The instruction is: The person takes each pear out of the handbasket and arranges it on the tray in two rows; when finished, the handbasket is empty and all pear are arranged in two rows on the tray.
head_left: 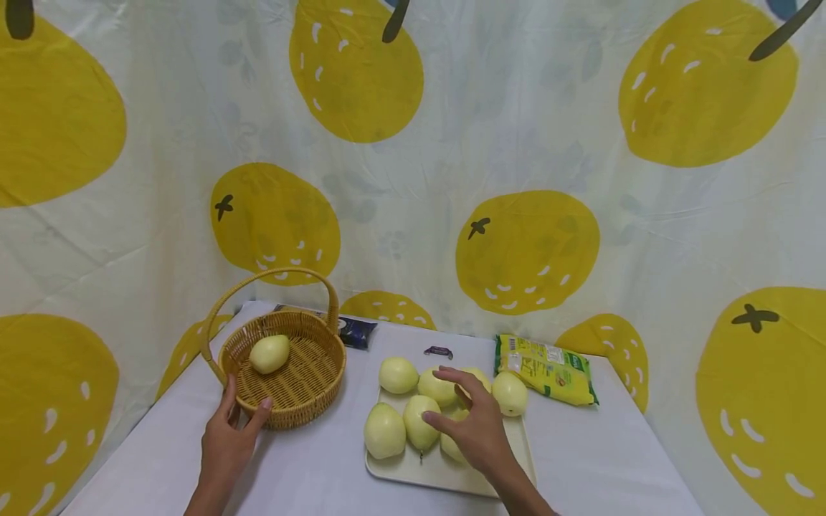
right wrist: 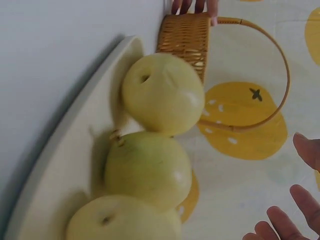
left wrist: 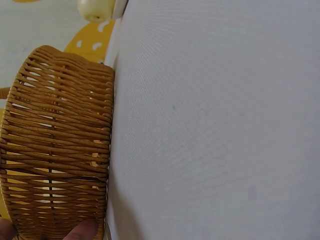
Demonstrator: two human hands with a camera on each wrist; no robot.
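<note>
My left hand [head_left: 227, 448] holds the near left side of a round wicker basket [head_left: 310, 416], its thumb against the outer wall. The basket's tall hoop handle stands upright, and a single pale yellow pear [head_left: 269, 354] lies inside. Several more pears [head_left: 385, 431] sit on a cream tray [head_left: 426, 476] to the right. Over these my right hand [head_left: 476, 424] hovers, thumb and fingers spread apart with nothing between them. It partly covers a few pears in the head view. In the right wrist view its fingers [right wrist: 305, 205] are apart from the nearby pears [right wrist: 162, 95].
A yellow and green packet [head_left: 548, 369] lies behind the tray on the right. Behind the basket is a dark blue packet [head_left: 356, 332], partly hidden. A small dark purple item [head_left: 439, 352] rests near the back edge. A fruit-patterned curtain [head_left: 400, 236] hangs behind the white table [head_left: 310, 480].
</note>
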